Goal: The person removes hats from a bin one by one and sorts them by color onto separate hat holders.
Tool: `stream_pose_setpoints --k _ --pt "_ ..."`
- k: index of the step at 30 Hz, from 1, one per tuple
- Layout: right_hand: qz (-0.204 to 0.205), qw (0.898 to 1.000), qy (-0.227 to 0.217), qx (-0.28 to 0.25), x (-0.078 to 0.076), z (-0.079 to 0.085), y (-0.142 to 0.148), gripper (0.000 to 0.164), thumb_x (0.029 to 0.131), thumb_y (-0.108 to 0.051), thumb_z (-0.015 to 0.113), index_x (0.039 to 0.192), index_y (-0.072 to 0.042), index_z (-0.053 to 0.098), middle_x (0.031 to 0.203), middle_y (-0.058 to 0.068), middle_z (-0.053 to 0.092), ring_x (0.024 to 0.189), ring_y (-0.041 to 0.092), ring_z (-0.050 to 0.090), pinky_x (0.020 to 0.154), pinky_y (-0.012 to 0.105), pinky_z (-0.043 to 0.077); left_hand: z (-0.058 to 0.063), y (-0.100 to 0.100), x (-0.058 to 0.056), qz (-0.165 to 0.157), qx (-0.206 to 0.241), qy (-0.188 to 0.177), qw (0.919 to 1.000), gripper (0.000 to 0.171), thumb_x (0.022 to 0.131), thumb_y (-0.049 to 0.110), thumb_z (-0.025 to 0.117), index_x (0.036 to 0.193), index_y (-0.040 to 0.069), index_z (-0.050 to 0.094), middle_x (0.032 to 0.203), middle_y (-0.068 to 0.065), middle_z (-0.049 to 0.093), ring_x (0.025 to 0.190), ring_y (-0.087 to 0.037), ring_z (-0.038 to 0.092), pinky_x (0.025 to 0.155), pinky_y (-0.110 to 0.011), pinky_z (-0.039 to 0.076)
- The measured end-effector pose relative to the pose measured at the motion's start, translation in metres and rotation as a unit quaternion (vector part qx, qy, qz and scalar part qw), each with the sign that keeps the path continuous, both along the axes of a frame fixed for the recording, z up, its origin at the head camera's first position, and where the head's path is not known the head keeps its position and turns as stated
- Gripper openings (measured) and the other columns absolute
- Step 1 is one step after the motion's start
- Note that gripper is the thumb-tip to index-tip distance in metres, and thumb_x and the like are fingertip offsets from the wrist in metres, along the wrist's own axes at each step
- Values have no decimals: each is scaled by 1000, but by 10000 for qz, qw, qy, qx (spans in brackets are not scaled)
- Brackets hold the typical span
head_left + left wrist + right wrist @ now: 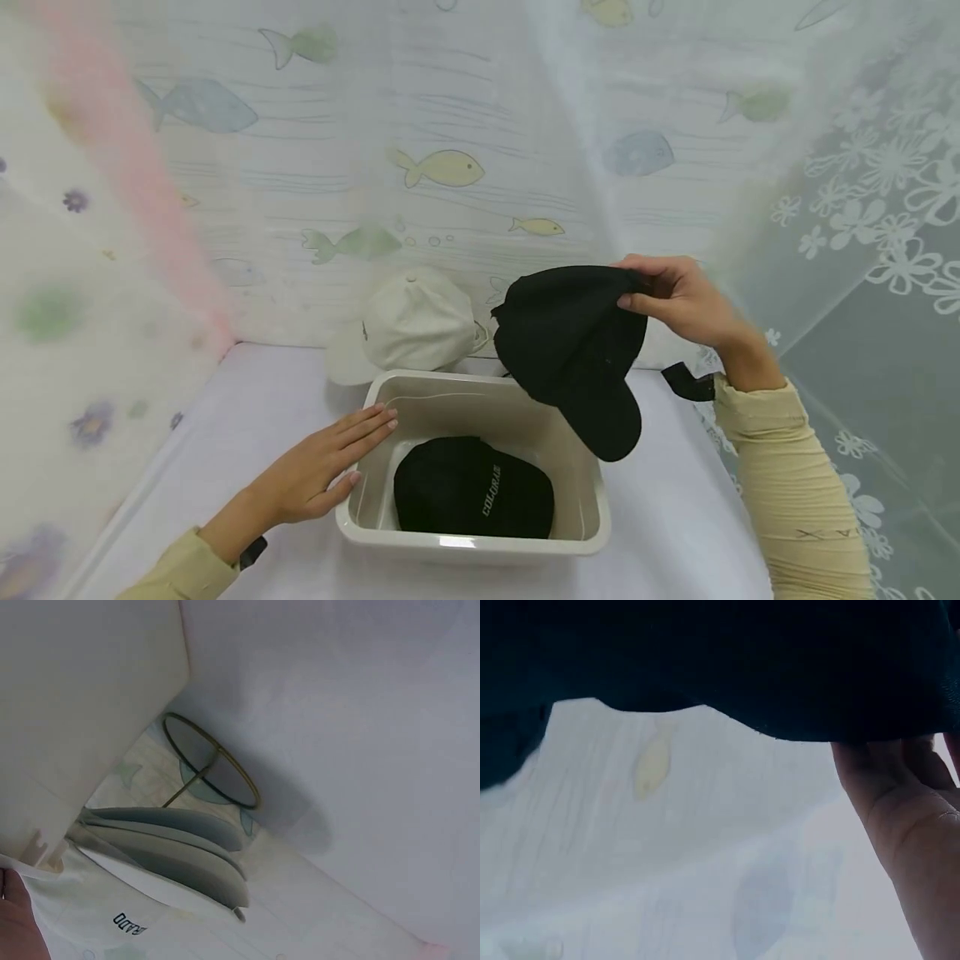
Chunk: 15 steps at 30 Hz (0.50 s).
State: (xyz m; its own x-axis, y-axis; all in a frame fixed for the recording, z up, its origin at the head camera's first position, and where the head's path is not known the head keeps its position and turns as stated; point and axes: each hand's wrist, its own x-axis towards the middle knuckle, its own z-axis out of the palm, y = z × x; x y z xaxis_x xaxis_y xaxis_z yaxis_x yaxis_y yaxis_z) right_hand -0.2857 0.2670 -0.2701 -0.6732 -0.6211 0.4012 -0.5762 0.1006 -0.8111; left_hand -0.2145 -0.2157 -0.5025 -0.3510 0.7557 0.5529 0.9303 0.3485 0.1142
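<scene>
My right hand (678,300) pinches a black cap (566,333) by its edge, thumb in front, holding it above the right side of a beige plastic bin (472,546). The held cap's brim hangs down toward the bin's right rim. In the right wrist view, the dark cap (705,660) fills the top, with the thumb and fingers against its edge. Inside the bin lies another black cap (472,487) with pale lettering on its front. My left hand (322,467) rests on the bin's left rim, its fingers fairly straight.
Behind the bin sit white caps (420,321); the left wrist view shows several stacked brims (165,847) beside a stand with a round metal ring (214,761). A white cloth covers the table (660,517). Fish-patterned curtains (450,100) hang at the back.
</scene>
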Motion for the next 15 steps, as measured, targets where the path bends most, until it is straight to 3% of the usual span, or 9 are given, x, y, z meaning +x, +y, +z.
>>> stream_pose_setpoints --k 7,15 --pt "-358 9980 -321 416 -32 9 27 35 95 16 57 126 4 68 113 0 73 96 11 69 82 20 57 0 -1 -1 22 37 192 9998 59 110 32 24 149 -7 45 158 -17 42 141 -42 43 127 -34 19" --pt "-622 9882 -872 1093 -66 -17 35 35 97 6 63 131 1 66 119 -6 72 109 9 68 92 22 56 -2 0 1 -4 140 185 9997 58 110 32 25 150 -6 44 158 -18 43 140 -41 44 127 -35 20"
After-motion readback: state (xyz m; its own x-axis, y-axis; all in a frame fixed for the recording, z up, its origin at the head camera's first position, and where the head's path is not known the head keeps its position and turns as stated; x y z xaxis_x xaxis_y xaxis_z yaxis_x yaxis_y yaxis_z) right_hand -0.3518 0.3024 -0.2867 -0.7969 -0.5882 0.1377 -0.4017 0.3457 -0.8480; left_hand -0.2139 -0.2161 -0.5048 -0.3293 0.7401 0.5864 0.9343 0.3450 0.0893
